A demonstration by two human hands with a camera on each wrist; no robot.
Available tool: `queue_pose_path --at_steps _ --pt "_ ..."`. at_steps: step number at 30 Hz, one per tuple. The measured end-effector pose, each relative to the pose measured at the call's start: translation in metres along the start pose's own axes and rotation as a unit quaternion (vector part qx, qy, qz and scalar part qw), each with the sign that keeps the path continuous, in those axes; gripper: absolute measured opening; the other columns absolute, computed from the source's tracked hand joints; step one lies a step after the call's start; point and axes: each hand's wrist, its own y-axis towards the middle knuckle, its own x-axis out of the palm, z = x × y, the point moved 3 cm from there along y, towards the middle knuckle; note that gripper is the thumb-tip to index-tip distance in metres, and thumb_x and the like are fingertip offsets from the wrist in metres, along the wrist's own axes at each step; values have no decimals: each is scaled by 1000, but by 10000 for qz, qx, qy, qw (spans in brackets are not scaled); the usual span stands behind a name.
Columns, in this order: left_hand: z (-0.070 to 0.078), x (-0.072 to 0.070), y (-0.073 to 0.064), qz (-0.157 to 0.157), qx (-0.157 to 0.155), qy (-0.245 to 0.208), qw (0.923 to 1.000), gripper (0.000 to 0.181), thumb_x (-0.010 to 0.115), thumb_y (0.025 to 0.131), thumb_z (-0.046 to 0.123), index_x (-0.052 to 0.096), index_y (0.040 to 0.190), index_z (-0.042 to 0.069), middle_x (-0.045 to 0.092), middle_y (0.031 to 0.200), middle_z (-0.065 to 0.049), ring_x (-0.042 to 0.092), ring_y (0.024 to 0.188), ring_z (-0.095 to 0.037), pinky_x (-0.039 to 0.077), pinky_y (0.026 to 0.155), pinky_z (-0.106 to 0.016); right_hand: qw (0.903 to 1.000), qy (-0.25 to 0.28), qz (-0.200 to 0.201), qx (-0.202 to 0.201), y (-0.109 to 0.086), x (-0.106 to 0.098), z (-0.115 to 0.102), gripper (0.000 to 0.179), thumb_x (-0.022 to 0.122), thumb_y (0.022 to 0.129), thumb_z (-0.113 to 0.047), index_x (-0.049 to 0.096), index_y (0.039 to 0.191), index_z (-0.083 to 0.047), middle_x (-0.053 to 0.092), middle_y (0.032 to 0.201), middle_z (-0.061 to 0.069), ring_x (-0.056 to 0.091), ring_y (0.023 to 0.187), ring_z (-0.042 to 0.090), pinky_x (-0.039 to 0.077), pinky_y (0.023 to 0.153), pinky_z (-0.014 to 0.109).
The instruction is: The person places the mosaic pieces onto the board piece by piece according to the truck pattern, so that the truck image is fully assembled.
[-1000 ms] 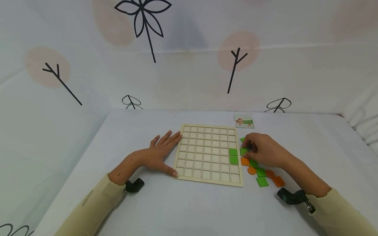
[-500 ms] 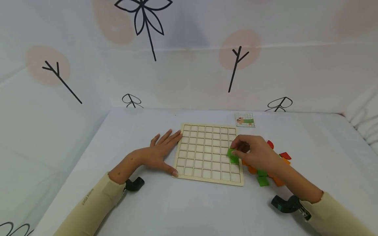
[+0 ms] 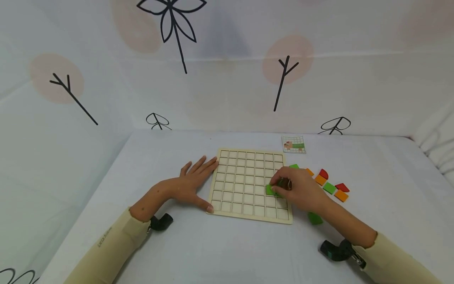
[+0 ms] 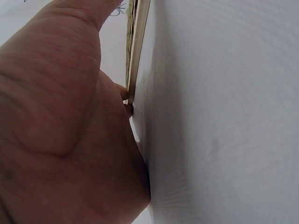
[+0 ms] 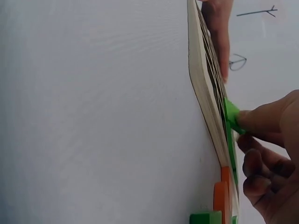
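A square wooden grid board point(image 3: 239, 178) lies on the white table. My left hand point(image 3: 188, 187) rests flat beside it, fingers spread, with fingertips and thumb at the board's left edge. Over the right part of the grid, my right hand point(image 3: 299, 187) pinches a green square tile point(image 3: 269, 190) between thumb and fingers. In the right wrist view that green tile point(image 5: 232, 114) stands tilted at the grid surface. Other green tiles in the grid just right of it are mostly hidden under the hand.
Loose pieces lie right of the board: a green square point(image 3: 329, 188), orange squares point(image 3: 341, 195), red rounded pieces point(image 3: 323, 174) and another green tile point(image 3: 315, 218). Behind them lies a small picture card point(image 3: 294, 145) with a grid pattern. Patterned cloth walls point(image 3: 227, 94) rise behind the table.
My right hand picked up a green tile from the loose pieces and carried it left onto the board, then to a cell left of the placed green tiles. The left hand stayed still.
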Motion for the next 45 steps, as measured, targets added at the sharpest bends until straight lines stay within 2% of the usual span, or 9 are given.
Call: queue_pose_path --at_steps 4,7,13,19,25,36,39,42,45 --pt "0 0 -1 8 5 -6 10000 136 83 79 71 0 173 18 -10 179 3 -17 163 -32 -6 123 -69 9997 -117 -55 -195 2 -5 1 12 80 95 -5 78 98 -17 67 98 -7 57 75 11 50 66 25" --pt "1 0 -1 8 18 -5 10000 135 83 79 70 0 173 17 -10 179 2 -17 163 -32 -6 123 -69 9997 -150 -198 -19 2 -16 4 8 74 99 -7 76 101 -15 68 92 -6 58 75 13 50 65 26" --pt "1 0 0 19 46 5 10000 135 83 80 70 0 172 17 -9 179 2 -17 163 -32 -6 123 -69 9933 -576 -941 348 -2 -44 19 4 76 97 -11 72 96 -13 63 83 -6 56 78 15 50 68 27" --pt "1 0 0 20 61 2 10000 135 82 80 70 0 172 17 -9 179 1 -17 163 -33 -6 123 -69 9792 -619 -1796 714 -9 -55 37 20 87 90 -23 69 96 -16 61 83 -5 56 80 15 50 68 26" --pt "1 -1 0 34 49 22 10000 135 82 80 70 0 172 17 -9 179 1 -16 163 -33 -6 123 -69 9749 -467 -2052 726 -10 -56 39 20 87 90 -25 70 95 -17 60 83 -5 56 80 15 50 67 26" --pt "0 1 0 46 43 32 10000 135 82 80 71 0 173 18 -9 179 2 -16 164 -32 -6 123 -69 9739 -511 -2090 729 -10 -54 29 17 83 91 -15 67 95 -16 62 85 -5 57 79 15 52 68 26" --pt "0 1 0 39 49 30 10000 135 82 80 71 -1 172 18 -9 179 2 -17 163 -32 -6 123 -69 9806 -472 -1754 734 -8 -56 26 13 80 93 -10 69 98 -15 66 88 -5 59 80 15 53 69 27" --pt "1 0 0 36 54 13 10000 135 82 80 71 -1 172 18 -9 179 2 -17 163 -32 -6 123 -69 9916 -328 -1115 564 -4 -56 21 14 77 94 -2 70 101 -11 69 93 -3 61 83 16 55 72 27" --pt "1 0 -1 44 31 19 10000 135 82 80 71 -1 172 18 -9 179 2 -17 163 -32 -6 123 -69 9975 -148 -568 405 0 -50 15 14 76 95 1 71 103 -10 70 98 -1 64 87 16 57 78 26"
